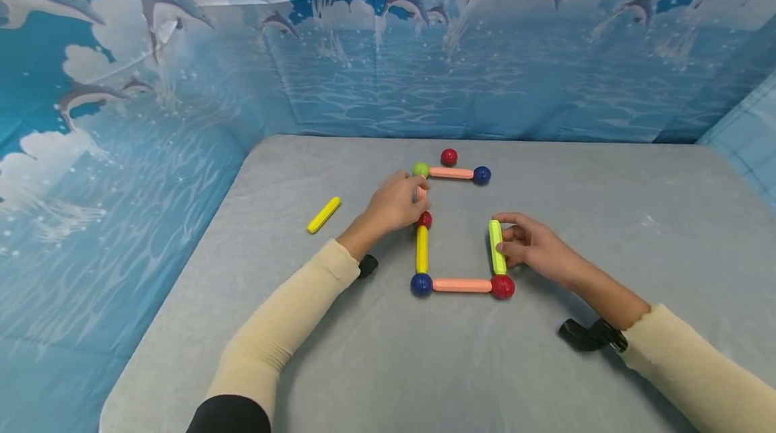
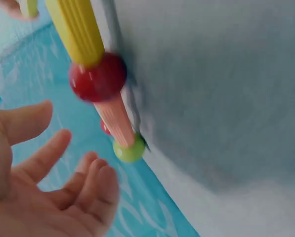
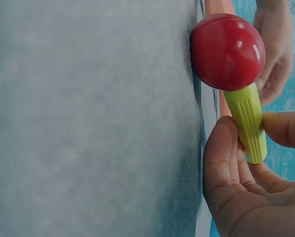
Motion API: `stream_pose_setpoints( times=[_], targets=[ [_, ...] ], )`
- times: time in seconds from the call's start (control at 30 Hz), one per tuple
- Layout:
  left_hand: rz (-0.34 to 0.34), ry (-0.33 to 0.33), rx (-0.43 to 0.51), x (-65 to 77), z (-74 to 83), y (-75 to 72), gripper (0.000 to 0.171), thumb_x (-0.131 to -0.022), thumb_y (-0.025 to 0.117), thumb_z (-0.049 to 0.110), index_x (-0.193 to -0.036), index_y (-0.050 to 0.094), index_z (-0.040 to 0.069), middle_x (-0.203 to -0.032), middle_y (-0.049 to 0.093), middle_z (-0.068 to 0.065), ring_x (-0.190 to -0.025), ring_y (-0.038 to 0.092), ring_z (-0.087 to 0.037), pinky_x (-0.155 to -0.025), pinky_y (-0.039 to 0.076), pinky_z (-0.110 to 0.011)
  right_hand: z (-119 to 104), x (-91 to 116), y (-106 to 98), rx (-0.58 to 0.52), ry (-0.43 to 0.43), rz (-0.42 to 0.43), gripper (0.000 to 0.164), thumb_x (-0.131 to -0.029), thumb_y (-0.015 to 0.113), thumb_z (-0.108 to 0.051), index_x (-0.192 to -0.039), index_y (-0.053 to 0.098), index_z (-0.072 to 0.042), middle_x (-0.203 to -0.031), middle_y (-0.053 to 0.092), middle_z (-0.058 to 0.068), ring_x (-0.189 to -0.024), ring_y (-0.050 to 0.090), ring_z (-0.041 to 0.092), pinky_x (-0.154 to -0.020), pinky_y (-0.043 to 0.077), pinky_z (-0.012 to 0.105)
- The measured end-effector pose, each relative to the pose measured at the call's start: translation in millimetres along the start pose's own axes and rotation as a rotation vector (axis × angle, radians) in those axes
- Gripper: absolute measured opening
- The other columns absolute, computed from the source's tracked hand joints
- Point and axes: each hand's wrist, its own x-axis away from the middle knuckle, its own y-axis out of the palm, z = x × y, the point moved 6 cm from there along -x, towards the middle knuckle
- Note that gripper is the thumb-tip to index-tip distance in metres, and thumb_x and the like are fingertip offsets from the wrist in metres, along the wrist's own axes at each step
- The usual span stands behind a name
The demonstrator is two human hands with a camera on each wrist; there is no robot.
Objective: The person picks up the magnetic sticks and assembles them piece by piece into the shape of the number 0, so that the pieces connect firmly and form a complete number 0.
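My right hand [image 1: 536,248] pinches a lime-yellow stick [image 1: 496,244] between thumb and fingers. Its near end meets a red ball [image 1: 502,287] at the front right corner of a stick-and-ball shape. From that ball a pink stick [image 1: 462,285] runs left to a blue ball [image 1: 421,284], and a yellow stick [image 1: 422,250] leads away to a second red ball [image 1: 424,219]. My left hand [image 1: 394,201] is beside another pink stick [image 2: 115,121], partly covering it in the head view. In the left wrist view its fingers are spread and relaxed, apart from the stick.
At the far end, a green ball [image 1: 421,169] joins a pink stick [image 1: 451,172] to a blue ball [image 1: 481,176]. A loose red ball [image 1: 448,157] lies just behind. Left of the shape is a loose yellow stick [image 1: 324,215]. Dolphin-print curtains [image 1: 376,83] border the grey table [image 1: 254,325].
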Motion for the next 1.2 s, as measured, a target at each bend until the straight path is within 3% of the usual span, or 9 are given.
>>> stream_pose_setpoints(
  times=[0.1, 0.23, 0.4, 0.5, 0.73, 0.93, 1.07, 1.13, 1.2],
  targets=[
    [0.071, 0.026, -0.005, -14.4, -1.4, -10.2, 0.034, -0.096, 0.064, 0.03, -0.129, 0.064, 0.018, -0.129, 0.057, -0.004, -0.115, 0.053, -0.02, -0.092, 0.052, -0.036, 1, -1, 1, 0.002, -0.002, 0.001, 0.06, -0.1, 0.055, -0.015, -0.152, 0.028, -0.002, -0.123, 0.052, 0.023, -0.09, 0.062, 0.017, -0.076, 0.059, 0.028],
    [0.094, 0.077, -0.033, -41.6, -2.4, -18.3, 0.034, -0.097, 0.063, 0.029, -0.13, 0.063, 0.019, -0.139, 0.054, -0.002, -0.128, 0.048, -0.022, -0.106, 0.046, -0.038, 3, -2, 1, 0.02, 0.003, 0.006, 0.06, -0.1, 0.055, -0.016, -0.153, 0.028, -0.004, -0.122, 0.052, 0.022, -0.091, 0.061, 0.018, -0.076, 0.058, 0.027],
    [0.062, 0.123, -0.048, -70.8, -3.0, -19.1, 0.037, -0.099, 0.06, 0.029, -0.135, 0.059, 0.021, -0.143, 0.052, 0.0, -0.127, 0.046, -0.022, -0.108, 0.043, -0.038, 2, -3, -1, 0.029, -0.006, 0.001, 0.06, -0.1, 0.055, -0.016, -0.153, 0.028, -0.003, -0.122, 0.053, 0.022, -0.088, 0.062, 0.016, -0.075, 0.058, 0.026],
    [0.024, 0.115, -0.038, -81.9, -5.4, -13.6, 0.038, -0.1, 0.058, 0.029, -0.138, 0.057, 0.022, -0.144, 0.051, 0.001, -0.127, 0.045, -0.021, -0.108, 0.042, -0.039, 2, -2, -1, 0.03, -0.013, 0.004, 0.06, -0.1, 0.055, -0.015, -0.152, 0.029, -0.002, -0.12, 0.054, 0.022, -0.086, 0.063, 0.014, -0.075, 0.058, 0.026],
    [-0.036, 0.078, -0.174, -95.1, -4.9, 2.8, 0.039, -0.101, 0.055, 0.03, -0.14, 0.053, 0.025, -0.152, 0.045, 0.004, -0.14, 0.039, -0.019, -0.118, 0.036, -0.038, 3, 0, 2, 0.025, -0.011, 0.007, 0.061, -0.1, 0.057, -0.017, -0.152, 0.029, -0.003, -0.119, 0.054, 0.02, -0.086, 0.062, 0.013, -0.075, 0.058, 0.026],
    [-0.057, 0.132, -0.268, -102.2, 2.6, 11.5, 0.045, -0.103, 0.049, 0.028, -0.148, 0.045, 0.03, -0.16, 0.036, 0.006, -0.146, 0.033, -0.019, -0.12, 0.033, -0.041, 5, 2, 3, 0.012, -0.005, 0.005, 0.061, -0.1, 0.057, -0.016, -0.152, 0.029, -0.003, -0.119, 0.054, 0.02, -0.086, 0.062, 0.013, -0.075, 0.057, 0.026],
    [-0.111, 0.179, -0.32, -106.1, 3.8, 16.9, 0.049, -0.105, 0.043, 0.023, -0.152, 0.038, 0.033, -0.163, 0.028, 0.009, -0.148, 0.03, -0.019, -0.12, 0.032, -0.044, 6, 2, 4, -0.011, -0.01, -0.005, 0.061, -0.1, 0.057, -0.015, -0.152, 0.029, -0.003, -0.119, 0.053, 0.02, -0.085, 0.062, 0.013, -0.075, 0.057, 0.026],
    [-0.128, 0.192, -0.325, -107.8, 3.6, 18.4, 0.049, -0.105, 0.043, 0.023, -0.152, 0.038, 0.033, -0.163, 0.03, 0.01, -0.146, 0.031, -0.019, -0.119, 0.032, -0.043, 7, 2, 4, -0.013, -0.008, -0.006, 0.061, -0.1, 0.057, -0.016, -0.152, 0.028, -0.003, -0.119, 0.054, 0.02, -0.085, 0.062, 0.013, -0.075, 0.057, 0.026],
    [-0.1, 0.199, -0.327, -109.3, 3.4, 16.6, 0.044, -0.105, 0.043, 0.024, -0.149, 0.044, 0.031, -0.158, 0.038, 0.009, -0.141, 0.037, -0.019, -0.117, 0.034, -0.04, 7, 1, 4, -0.013, -0.007, -0.007, 0.062, -0.1, 0.057, -0.015, -0.152, 0.028, -0.003, -0.118, 0.054, 0.02, -0.084, 0.062, 0.014, -0.075, 0.057, 0.026]
  ],
)
